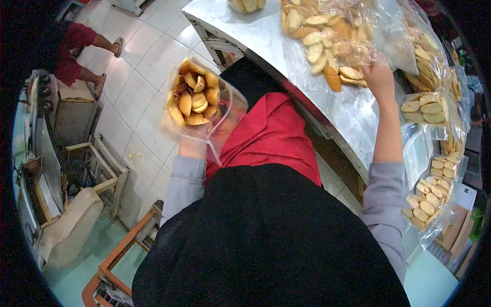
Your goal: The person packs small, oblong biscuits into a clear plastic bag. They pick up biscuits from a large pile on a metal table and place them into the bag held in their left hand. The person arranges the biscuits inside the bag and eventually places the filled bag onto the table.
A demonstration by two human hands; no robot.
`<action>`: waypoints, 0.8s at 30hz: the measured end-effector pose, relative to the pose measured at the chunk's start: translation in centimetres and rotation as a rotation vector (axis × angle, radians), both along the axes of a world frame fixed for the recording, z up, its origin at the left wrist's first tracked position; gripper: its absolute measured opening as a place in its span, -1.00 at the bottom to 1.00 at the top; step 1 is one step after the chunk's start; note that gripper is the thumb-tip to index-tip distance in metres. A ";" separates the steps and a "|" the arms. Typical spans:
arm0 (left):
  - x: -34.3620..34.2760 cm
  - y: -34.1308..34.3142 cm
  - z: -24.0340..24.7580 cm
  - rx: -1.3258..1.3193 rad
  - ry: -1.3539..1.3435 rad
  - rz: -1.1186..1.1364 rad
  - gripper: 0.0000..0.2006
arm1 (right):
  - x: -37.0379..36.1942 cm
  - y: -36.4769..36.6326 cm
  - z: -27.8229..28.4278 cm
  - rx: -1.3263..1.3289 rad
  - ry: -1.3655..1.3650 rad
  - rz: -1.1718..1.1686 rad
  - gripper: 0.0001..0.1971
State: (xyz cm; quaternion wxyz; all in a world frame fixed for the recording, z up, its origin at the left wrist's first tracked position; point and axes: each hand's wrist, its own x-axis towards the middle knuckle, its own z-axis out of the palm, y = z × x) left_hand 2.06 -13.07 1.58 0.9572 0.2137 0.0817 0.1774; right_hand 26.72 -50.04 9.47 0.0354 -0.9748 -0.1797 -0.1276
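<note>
A clear plastic bag, its mouth facing up, is packed with browned bread slices. My left hand grips it from below, its fingers mostly hidden by the plastic. Over on the metal table, my right hand reaches into the near edge of a heap of oval toasted bread slices. Its fingers curl down beside a pale slice; what lies between them is hidden. Clear plastic sheeting lies under and around the heap.
Filled bags of bread slices line the table's right side, near a white plastic tray. Another bag stands at the far edge. A wooden frame and an orange chair are to the left. Another person's legs show at far left.
</note>
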 end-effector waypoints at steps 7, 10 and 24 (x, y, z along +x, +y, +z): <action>0.8 -2.9 1.7 0.112 0.251 0.332 -0.35 | -11.2 8.2 4.4 0.857 0.459 0.520 -0.67; 1.0 -3.5 1.3 0.171 0.283 0.397 -0.35 | -14.5 12.7 3.5 0.918 0.551 0.660 -0.74; -0.3 -3.5 1.1 0.161 0.257 0.346 -0.39 | -17.6 17.8 0.0 0.800 0.158 0.867 -0.80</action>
